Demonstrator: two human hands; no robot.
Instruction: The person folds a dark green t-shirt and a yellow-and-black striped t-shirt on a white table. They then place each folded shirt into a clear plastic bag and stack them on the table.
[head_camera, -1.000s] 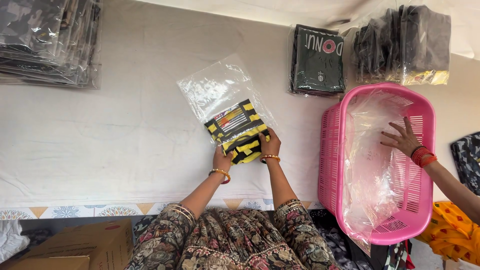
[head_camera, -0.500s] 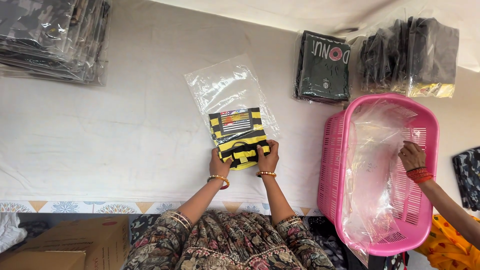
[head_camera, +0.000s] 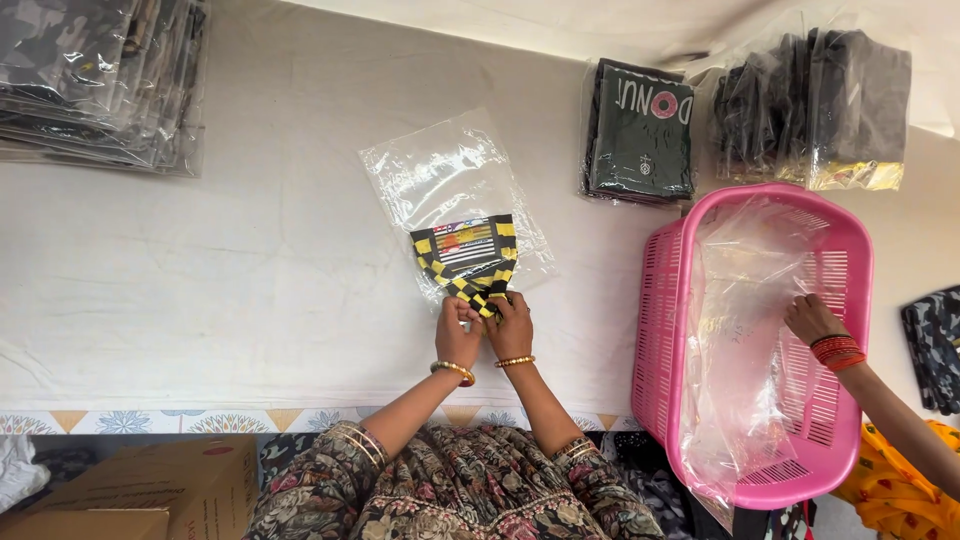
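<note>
Both hands are closed side by side on the near edge of a folded yellow-and-black striped garment (head_camera: 468, 258): the left hand (head_camera: 458, 333) pinches its lower left corner, the right hand (head_camera: 512, 327) its lower right. The garment is lodged partway inside a clear plastic bag (head_camera: 445, 185) that lies flat on the white-covered desk (head_camera: 230, 290). Compared with half a second ago, the garment is seen deeper in the bag, and the two hands have been brought closer together. Beyond the bag, a packed dark green printed garment (head_camera: 640, 130) and a bundle of dark packed clothes (head_camera: 815, 105) are laid at the far edge. To the right, a pink plastic basket (head_camera: 660, 300) lined with clear film is touched by another person's hand (head_camera: 812, 318), which has been lowered since. A stack of bagged garments (head_camera: 95, 80) is kept far left.
</note>
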